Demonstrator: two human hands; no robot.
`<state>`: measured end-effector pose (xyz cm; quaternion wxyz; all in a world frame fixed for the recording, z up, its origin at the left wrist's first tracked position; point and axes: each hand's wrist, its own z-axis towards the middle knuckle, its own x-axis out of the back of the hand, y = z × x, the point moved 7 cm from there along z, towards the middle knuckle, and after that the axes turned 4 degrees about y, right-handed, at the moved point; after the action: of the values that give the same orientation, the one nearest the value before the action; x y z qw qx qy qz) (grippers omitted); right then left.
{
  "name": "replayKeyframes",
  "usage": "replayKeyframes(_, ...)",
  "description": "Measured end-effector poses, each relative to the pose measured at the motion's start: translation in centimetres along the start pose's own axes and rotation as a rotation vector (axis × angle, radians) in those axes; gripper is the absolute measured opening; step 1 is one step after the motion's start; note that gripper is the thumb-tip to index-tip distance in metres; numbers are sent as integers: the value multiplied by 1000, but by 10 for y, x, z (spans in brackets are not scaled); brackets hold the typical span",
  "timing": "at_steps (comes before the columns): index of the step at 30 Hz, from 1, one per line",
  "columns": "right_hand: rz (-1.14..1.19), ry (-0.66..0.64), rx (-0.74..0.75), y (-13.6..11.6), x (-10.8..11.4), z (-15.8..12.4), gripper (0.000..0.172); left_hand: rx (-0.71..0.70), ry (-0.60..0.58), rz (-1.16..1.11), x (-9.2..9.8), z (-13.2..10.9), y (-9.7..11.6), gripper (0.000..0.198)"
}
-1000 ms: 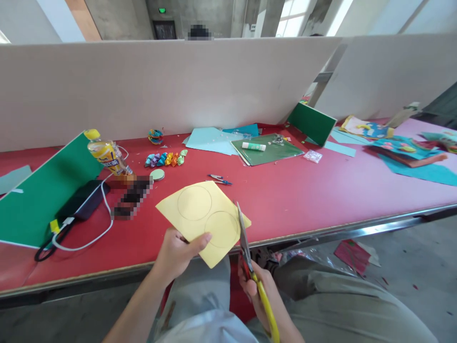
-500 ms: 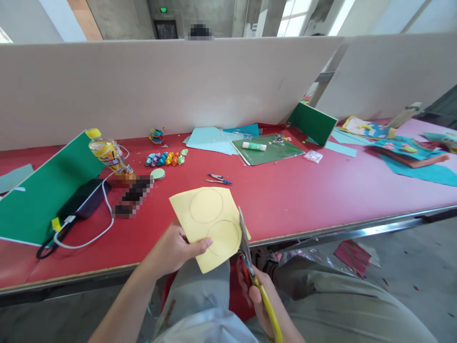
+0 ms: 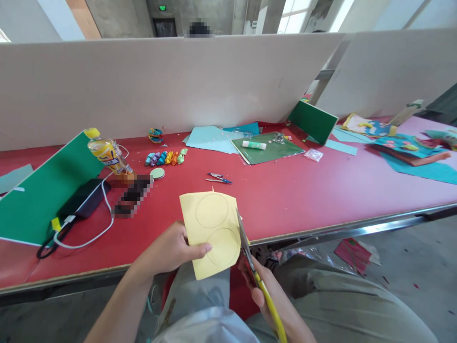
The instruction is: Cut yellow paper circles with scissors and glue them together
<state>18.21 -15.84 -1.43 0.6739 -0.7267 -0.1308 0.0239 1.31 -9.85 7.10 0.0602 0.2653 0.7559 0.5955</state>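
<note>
At the left of the frame, a green board (image 3: pixel 53 190) stands on the red worktop (image 3: pixel 278 200), with a yellow-capped bottle (image 3: pixel 110 156) just to its right. Next comes a row of colourful twisted pieces (image 3: pixel 166 158). At lower centre my left grip (image 3: pixel 176 248) is pinched closed on a sheet of yellow paper (image 3: pixel 211 224), thumb on top, near the lower of two drawn circles. Above the sheet, mid-frame, lie a pair of compasses (image 3: pixel 218 179). Right of the paper, my right grip (image 3: pixel 260 281) is closed around the yellow-handled scissors (image 3: pixel 266 295), their blades at the sheet's right edge; how far apart those blades stand I cannot tell. Towards upper right lies a small clear packet (image 3: pixel 313 155).
</note>
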Motion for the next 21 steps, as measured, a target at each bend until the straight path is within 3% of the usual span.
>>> replayKeyframes(3, -31, 56, -67, 14, 1, 0, 76, 12, -3, 2, 2, 1, -2, 29)
replayKeyframes(6, -44, 40, -83, 17, -2, 0, 79, 18, -7, 17, 2, 1, -4, 28)
replayKeyframes(9, 17, 1, -45, 4, -6, 3, 88, 39, -62, 30, -4, 0, -5, 29)
replayKeyframes(12, 26, 38, 47, -16, -4, 10, 87, 32, -83, 28, -4, 2, -1, 27)
replayKeyframes(21, -38, 96, 2, -23, 1, 43, 71, -25, -101, -16, 36, 26, 35, 30)
